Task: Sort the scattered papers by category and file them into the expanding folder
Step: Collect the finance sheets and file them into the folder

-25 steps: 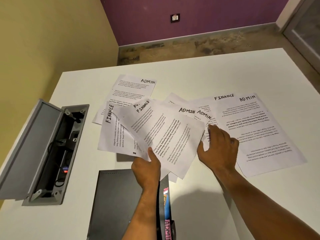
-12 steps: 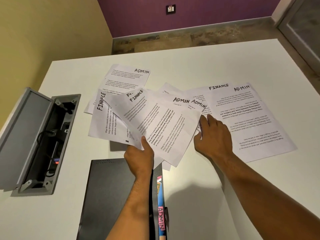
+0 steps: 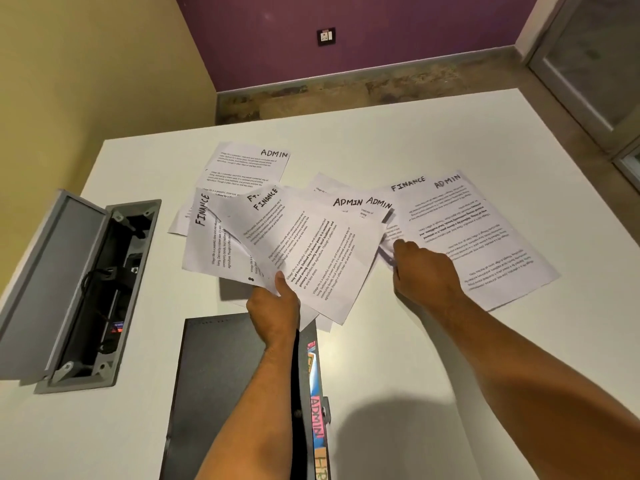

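Several printed sheets marked ADMIN or FINANCE lie fanned across the white table (image 3: 450,358). My left hand (image 3: 273,306) grips a fan of sheets (image 3: 311,258) by their near corner, thumb on top; they are lifted off the table, with FINANCE and ADMIN headings showing. My right hand (image 3: 422,271) has its fingers curled on the edge of an ADMIN sheet (image 3: 384,220) that lies under the fan. Two upside-down sheets (image 3: 485,237), FINANCE and ADMIN, lie flat to the right. Another ADMIN sheet (image 3: 249,164) lies at the back. The dark expanding folder (image 3: 221,382) lies near me, with coloured tabs (image 3: 317,420).
An open grey cable box (image 3: 79,289) is set into the table at the left, its lid raised and wires inside. The table's far edge (image 3: 346,112) meets a bare floor and a purple wall. A glass door stands at the right.
The view shifted a little. My right hand has slid slightly left and curled on the ADMIN sheet's edge. My left hand keeps its hold on the fan of sheets.
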The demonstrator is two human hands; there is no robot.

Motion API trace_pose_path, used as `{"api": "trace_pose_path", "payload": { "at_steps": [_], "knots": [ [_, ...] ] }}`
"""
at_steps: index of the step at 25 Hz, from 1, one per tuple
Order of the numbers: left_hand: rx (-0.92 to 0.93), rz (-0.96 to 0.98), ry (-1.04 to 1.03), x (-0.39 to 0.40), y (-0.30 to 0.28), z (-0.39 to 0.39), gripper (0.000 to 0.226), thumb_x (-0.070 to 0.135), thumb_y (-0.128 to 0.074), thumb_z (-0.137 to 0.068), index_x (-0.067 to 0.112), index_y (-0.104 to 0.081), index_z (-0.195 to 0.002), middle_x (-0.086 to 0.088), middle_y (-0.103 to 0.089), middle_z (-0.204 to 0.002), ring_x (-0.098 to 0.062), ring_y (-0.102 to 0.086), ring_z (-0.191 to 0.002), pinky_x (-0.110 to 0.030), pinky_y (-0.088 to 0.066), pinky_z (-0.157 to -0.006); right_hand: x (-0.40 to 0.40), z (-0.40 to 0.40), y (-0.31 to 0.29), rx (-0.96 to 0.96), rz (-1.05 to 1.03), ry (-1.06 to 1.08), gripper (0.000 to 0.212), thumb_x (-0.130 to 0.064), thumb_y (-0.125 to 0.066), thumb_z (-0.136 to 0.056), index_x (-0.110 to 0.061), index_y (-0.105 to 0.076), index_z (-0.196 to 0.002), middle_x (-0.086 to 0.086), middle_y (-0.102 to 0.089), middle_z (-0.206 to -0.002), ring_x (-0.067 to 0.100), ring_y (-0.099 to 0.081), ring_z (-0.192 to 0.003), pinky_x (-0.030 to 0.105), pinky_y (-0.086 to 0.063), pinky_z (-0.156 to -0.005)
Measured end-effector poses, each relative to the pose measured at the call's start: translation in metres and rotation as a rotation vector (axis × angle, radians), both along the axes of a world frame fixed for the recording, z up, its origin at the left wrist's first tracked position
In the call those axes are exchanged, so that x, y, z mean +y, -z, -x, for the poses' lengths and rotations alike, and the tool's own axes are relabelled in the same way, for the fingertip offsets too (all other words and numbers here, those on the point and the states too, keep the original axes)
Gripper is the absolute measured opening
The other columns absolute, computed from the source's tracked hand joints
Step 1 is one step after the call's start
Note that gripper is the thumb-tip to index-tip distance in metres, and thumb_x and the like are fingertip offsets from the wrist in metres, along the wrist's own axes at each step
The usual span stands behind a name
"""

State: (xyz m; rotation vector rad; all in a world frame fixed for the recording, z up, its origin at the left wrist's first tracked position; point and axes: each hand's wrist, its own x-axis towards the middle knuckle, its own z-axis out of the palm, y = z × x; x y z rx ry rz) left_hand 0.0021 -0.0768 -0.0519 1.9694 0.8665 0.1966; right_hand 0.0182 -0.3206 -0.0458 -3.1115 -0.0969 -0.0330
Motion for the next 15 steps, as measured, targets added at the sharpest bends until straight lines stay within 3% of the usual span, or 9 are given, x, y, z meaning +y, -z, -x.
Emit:
{"api": "trace_pose_path", "payload": {
  "at_steps": [4, 9, 11, 13, 15],
  "knots": [
    [0.077, 0.161, -0.006, 0.005, -0.021, -0.005, 0.048, 0.034, -0.056, -0.099, -0.008, -0.055, -0.123, -0.024, -0.063, -0.120, -0.037, -0.062, -0.108, -0.029, -0.045, -0.077, 0.006, 0.022, -0.008, -0.073, 0.042, 0.088, 0.022, -0.009, -0.078, -0.065, -0.012, -0.058, -0.071, 0.003, -0.054, -0.054, 0.022, -0.050, -0.037, 0.020, -0.025, -0.045],
    [0.044, 0.206, -0.019, 0.011, -0.065, 0.012, 0.046, 0.029, -0.059, -0.099, -0.007, -0.054, -0.127, -0.025, -0.062, -0.123, -0.038, -0.062, -0.110, -0.032, -0.047, -0.084, 0.026, 0.044, -0.044, -0.095, -0.024, 0.261, 0.024, -0.004, -0.075, -0.064, -0.014, -0.054, -0.063, 0.001, -0.048, -0.047, 0.020, -0.046, -0.032, 0.018, -0.023, -0.048],
    [0.028, 0.226, -0.006, 0.013, -0.081, 0.020, 0.045, 0.028, -0.060, -0.098, -0.007, -0.055, -0.126, -0.024, -0.063, -0.123, -0.037, -0.063, -0.110, -0.032, -0.048, -0.084, 0.031, 0.053, -0.064, -0.017, -0.131, 0.350, 0.018, -0.006, -0.075, -0.069, -0.013, -0.059, -0.068, 0.003, -0.057, -0.052, 0.025, -0.057, -0.039, 0.022, -0.036, -0.047],
    [0.006, 0.225, 0.017, 0.013, -0.101, 0.032, 0.042, 0.025, -0.059, -0.099, -0.005, -0.055, -0.127, -0.020, -0.064, -0.124, -0.035, -0.063, -0.109, -0.030, -0.047, -0.083, 0.031, 0.063, -0.087, 0.037, -0.211, 0.423, 0.003, -0.014, -0.064, -0.087, -0.015, -0.065, -0.090, 0.005, -0.070, -0.072, 0.028, -0.070, -0.061, 0.031, -0.050, -0.058],
    [-0.034, 0.243, 0.021, 0.011, -0.120, 0.047, 0.038, 0.019, -0.059, -0.099, -0.002, -0.054, -0.131, -0.017, -0.064, -0.124, -0.028, -0.062, -0.104, -0.029, -0.045, -0.084, 0.029, 0.078, -0.106, 0.042, -0.293, 0.486, 0.019, -0.022, -0.050, -0.097, -0.021, -0.062, -0.111, 0.002, -0.075, -0.091, 0.029, -0.072, -0.083, 0.034, -0.053, -0.074]
  ]
}}
